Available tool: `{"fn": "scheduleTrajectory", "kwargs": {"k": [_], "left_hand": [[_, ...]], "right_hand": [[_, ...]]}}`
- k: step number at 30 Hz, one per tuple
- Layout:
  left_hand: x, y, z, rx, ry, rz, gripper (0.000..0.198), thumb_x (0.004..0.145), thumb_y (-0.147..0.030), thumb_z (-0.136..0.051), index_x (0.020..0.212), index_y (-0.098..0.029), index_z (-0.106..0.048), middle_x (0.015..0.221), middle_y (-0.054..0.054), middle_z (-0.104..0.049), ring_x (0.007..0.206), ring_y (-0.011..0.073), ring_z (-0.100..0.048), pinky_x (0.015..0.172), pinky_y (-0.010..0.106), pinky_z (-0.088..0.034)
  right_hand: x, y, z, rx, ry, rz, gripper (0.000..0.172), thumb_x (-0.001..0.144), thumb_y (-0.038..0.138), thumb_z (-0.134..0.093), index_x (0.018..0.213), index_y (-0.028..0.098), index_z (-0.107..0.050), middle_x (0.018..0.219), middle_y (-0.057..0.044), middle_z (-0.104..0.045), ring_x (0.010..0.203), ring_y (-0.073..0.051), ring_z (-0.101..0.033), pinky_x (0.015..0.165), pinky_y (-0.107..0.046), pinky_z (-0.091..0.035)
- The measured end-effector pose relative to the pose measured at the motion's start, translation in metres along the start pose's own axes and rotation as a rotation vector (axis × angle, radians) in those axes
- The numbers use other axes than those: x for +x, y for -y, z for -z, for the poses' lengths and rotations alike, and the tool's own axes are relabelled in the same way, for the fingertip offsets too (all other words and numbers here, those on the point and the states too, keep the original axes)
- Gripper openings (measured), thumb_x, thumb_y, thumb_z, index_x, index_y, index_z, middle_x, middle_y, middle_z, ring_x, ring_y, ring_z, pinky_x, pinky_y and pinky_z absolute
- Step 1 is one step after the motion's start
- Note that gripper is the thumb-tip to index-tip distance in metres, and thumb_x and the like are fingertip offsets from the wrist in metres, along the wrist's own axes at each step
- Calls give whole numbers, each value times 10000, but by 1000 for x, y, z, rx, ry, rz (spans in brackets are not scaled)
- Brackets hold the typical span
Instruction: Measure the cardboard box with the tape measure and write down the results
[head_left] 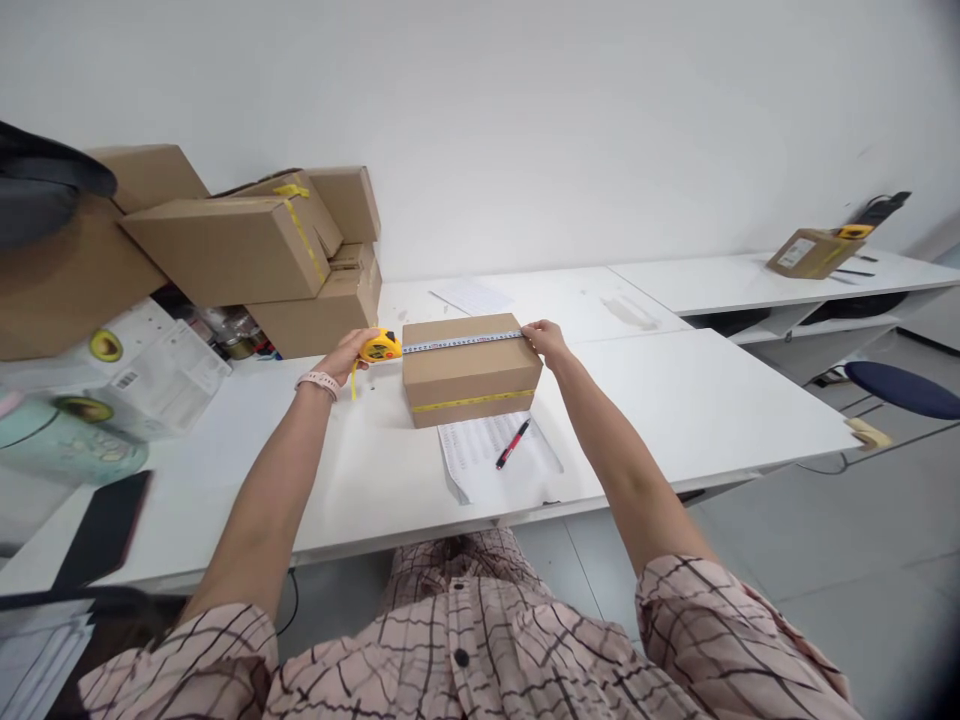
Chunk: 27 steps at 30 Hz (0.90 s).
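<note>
A small cardboard box with a yellow strap stands on the white table. My left hand is closed round a yellow tape measure case at the box's left top edge. The white tape blade runs across the box's top. My right hand pinches the blade's end at the box's right top edge. In front of the box lies a printed sheet with a red and black pen on it.
Stacked cardboard boxes stand at the back left, with white cartons in front of them. A phone lies near the left edge. Another box sits on a far right desk. A blue stool stands to the right.
</note>
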<state>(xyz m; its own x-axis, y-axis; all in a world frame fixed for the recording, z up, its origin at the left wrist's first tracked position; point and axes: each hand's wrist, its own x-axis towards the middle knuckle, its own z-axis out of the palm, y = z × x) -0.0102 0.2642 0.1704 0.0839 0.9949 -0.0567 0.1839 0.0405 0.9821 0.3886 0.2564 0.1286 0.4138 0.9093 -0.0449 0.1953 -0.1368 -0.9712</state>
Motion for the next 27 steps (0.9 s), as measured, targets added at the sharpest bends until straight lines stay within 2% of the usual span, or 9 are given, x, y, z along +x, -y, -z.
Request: {"fn": "scheduleTrajectory", "kwargs": {"k": [8,12,21,27], "left_hand": [[1,2,-7,-10,16,-19,514,670,-566,-747,989,-177,-642,934,46,-657,760,145,-576,496,205,-319],[2,4,-3,-5,28,-21,529,666,-572,-755,998,-176,-643,941,48,-650,761,145,-573,489,207,-320],[-1,9,22,14,29,-3,483,714,-563,-736,996,-175,-678,915,53,-667,727,149,-558,490,214,-325],[-7,8,21,31,0,-3,442,745,-548,-712,983,-176,-694,922,53,-675,729,150,-563,509,219,-352]], "right_hand": [[-7,10,-2,94,55,-160,162,713,230,-752,799,191,-621,801,-39,-674,744,-162,-608,635,-283,-488],[-8,14,-3,127,-1,-193,156,700,180,-746,789,202,-620,802,-32,-671,737,-159,-602,617,-278,-494],[-9,11,-8,126,-78,-159,169,669,161,-756,717,183,-596,687,-15,-635,659,-142,-578,577,-271,-483],[-4,5,-9,61,-89,-109,200,636,208,-781,699,189,-592,631,-16,-618,629,-160,-574,571,-294,-496]]}}
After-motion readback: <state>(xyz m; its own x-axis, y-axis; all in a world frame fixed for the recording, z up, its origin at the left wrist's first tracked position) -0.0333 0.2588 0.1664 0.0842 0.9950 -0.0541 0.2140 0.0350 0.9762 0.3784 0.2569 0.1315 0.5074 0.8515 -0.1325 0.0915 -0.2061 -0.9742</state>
